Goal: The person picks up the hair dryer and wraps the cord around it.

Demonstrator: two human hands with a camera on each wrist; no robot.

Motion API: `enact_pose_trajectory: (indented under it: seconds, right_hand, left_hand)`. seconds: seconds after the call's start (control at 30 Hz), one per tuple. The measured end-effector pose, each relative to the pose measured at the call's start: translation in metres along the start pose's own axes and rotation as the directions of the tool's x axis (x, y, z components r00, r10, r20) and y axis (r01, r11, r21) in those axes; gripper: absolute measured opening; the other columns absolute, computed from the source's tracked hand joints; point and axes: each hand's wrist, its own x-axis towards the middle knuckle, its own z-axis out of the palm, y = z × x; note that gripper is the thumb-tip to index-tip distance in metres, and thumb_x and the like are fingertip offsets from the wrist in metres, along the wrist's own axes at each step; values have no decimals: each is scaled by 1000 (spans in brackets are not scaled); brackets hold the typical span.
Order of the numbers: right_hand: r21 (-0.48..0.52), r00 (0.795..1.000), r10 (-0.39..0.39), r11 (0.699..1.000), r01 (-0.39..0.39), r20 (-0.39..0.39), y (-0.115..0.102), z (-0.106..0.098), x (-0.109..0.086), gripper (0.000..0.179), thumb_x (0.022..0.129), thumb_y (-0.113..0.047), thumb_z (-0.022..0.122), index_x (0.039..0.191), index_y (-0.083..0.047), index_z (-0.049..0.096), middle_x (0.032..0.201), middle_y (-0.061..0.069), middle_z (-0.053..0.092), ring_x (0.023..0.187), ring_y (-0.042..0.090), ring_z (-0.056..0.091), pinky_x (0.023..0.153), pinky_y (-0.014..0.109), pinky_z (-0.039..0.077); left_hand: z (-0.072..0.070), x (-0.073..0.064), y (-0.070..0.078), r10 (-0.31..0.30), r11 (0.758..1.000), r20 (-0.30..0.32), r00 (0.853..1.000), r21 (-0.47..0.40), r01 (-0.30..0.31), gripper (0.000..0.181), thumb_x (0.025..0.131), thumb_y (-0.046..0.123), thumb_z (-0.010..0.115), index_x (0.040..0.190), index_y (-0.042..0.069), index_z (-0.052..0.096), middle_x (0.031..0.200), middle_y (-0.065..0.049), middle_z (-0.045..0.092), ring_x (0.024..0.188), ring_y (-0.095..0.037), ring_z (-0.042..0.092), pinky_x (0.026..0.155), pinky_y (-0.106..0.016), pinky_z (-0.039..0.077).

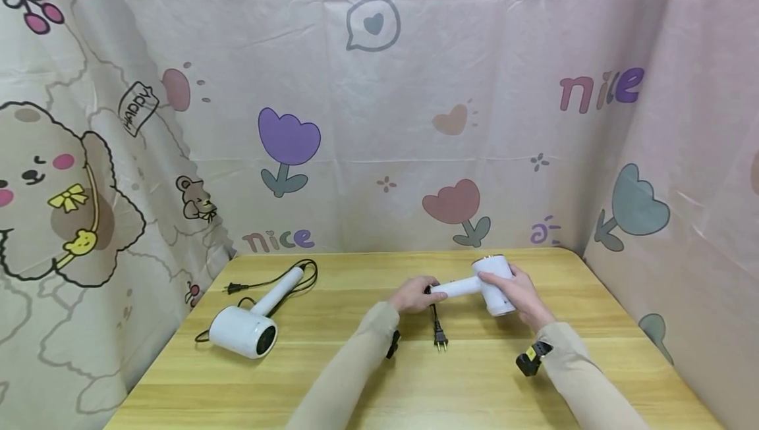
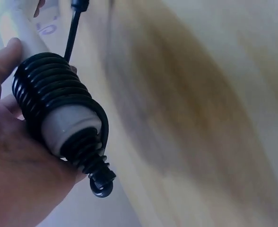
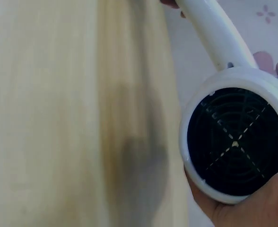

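Both hands hold a white hair dryer point(image 1: 497, 285) above the right part of the table. My right hand point(image 1: 526, 295) grips its barrel, and the dark round grille point(image 3: 236, 142) faces the right wrist camera. My left hand point(image 1: 413, 295) grips the lower end of the handle point(image 1: 456, 288). In the left wrist view the black cord point(image 2: 54, 85) is wound in tight coils round that handle end, inside the fingers. Its two-pin plug point(image 1: 440, 338) hangs down on a short stretch of cord.
A second white hair dryer point(image 1: 243, 331) lies on the left of the wooden table point(image 1: 284, 390), its black cord point(image 1: 314, 278) loose behind it and its plug point(image 1: 236, 288) near the back left edge. Patterned curtain point(image 1: 379, 120) stands behind and at both sides.
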Motion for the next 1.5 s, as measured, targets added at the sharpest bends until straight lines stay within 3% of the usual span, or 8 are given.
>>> enact_pose_trajectory:
  seconds: [0.17,0.43,0.57,0.8,0.93,1.13,1.33,1.5]
  right_hand:
    - [-17,1000,8,1000,-8,4,12,-3,2,97,83,-46,75,148,5,26,127,25,53,89,19,61,72,30,55]
    - [-41,998,70,997,-70,6,26,-14,4,92,83,-55,72,142,5,36,114,17,61,85,17,62,71,29,55]
    - [-62,996,83,995,-82,14,26,-15,3,93,82,-58,70,140,7,38,112,17,61,85,17,62,71,28,54]
    - [-109,993,115,988,-114,6,21,-16,3,87,86,-60,65,132,10,44,101,13,61,78,16,60,67,26,52]
    - [-120,991,133,984,-129,26,20,-19,3,76,87,-58,65,121,8,49,87,7,61,71,14,59,63,26,52]
    - [-153,987,153,978,-144,45,18,-22,2,66,87,-55,66,108,6,53,78,3,60,67,14,57,62,25,49]
    - [-164,987,159,974,-153,22,17,-22,3,75,86,-58,65,116,9,50,85,7,59,71,15,57,63,26,48]
    - [-238,998,65,969,-69,-25,15,-20,1,90,91,-61,57,137,14,40,110,25,58,87,25,59,71,29,50]
  left_hand:
    - [11,0,3,-11,997,13,1000,72,10,40,99,38,57,126,10,61,110,-4,68,85,-12,57,78,-29,50]
    - [14,-2,6,-33,988,20,999,153,30,53,98,36,58,142,9,49,134,-9,61,116,-21,60,103,-37,48]
    - [12,-4,5,-45,984,13,999,170,42,52,97,37,60,140,9,51,129,-8,64,110,-18,61,100,-35,49]
    - [13,-5,1,4,967,-14,1000,255,0,40,97,35,60,130,12,58,111,-4,68,96,-15,62,86,-31,52]
    - [17,-4,-1,7,950,-11,1000,313,-3,44,98,34,58,136,13,54,116,-5,68,102,-18,64,89,-34,53]
    - [17,-8,4,-37,945,-4,999,325,37,50,100,37,55,144,15,48,125,-7,65,111,-21,62,94,-40,50]
    - [15,-11,8,-63,944,-3,998,324,60,52,102,36,50,149,16,41,139,-9,56,127,-24,54,107,-46,42]
    - [13,-18,4,-36,954,-25,999,295,42,52,102,35,51,148,14,42,146,-9,51,135,-25,47,113,-46,37]
